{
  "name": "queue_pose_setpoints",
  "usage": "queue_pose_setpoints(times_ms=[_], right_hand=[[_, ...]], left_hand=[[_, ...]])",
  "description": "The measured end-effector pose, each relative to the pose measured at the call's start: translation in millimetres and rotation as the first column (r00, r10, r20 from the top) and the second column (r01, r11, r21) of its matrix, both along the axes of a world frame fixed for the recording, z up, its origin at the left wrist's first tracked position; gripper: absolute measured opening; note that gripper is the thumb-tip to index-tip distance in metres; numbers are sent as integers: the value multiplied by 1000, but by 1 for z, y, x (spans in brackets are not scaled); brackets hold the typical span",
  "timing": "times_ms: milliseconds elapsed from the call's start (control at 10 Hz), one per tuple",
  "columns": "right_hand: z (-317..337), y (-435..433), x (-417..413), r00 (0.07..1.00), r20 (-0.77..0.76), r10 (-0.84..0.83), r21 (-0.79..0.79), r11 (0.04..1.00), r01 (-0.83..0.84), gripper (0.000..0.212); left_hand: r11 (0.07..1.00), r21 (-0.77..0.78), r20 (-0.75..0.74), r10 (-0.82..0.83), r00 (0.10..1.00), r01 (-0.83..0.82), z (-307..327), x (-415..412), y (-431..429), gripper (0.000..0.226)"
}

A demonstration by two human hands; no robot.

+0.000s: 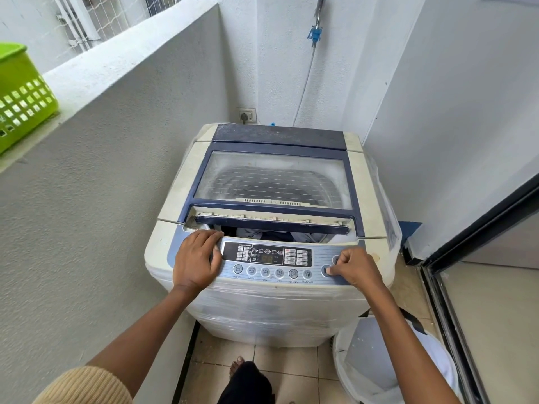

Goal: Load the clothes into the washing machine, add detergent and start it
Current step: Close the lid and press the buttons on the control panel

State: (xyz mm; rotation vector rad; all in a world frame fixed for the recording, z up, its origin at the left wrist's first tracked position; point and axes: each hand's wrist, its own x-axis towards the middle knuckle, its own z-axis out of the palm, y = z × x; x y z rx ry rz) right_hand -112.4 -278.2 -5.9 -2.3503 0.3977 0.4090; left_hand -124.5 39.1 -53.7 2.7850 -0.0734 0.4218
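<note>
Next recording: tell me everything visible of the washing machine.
The washing machine is a cream top-loader in a corner, its body wrapped in clear plastic film. Its blue-framed see-through lid is slightly raised at the front, showing dark clothes inside. The grey-blue control panel has a dark display and round buttons. The left hand rests on the panel's left end; the right hand presses its thumb on a button at the right end.

WATER, WASH, RINSE, SPIN, AIR DRY, PROGRAM under the buttons (265,271) on the control panel (320,256)
</note>
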Motion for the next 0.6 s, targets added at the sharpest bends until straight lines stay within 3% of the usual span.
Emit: queue_pose_setpoints(times_ms=[300, 600], right_hand=[[-2, -1, 2, 1000, 3, 15, -22, 1000, -15, 40], [-6, -9, 5, 999, 32, 34, 57, 998, -36, 38]], left_hand=[[1000, -4, 13, -6, 1000, 6, -2, 0, 1, 46], [999, -34, 15, -10, 1000, 11, -5, 1, 2, 45]])
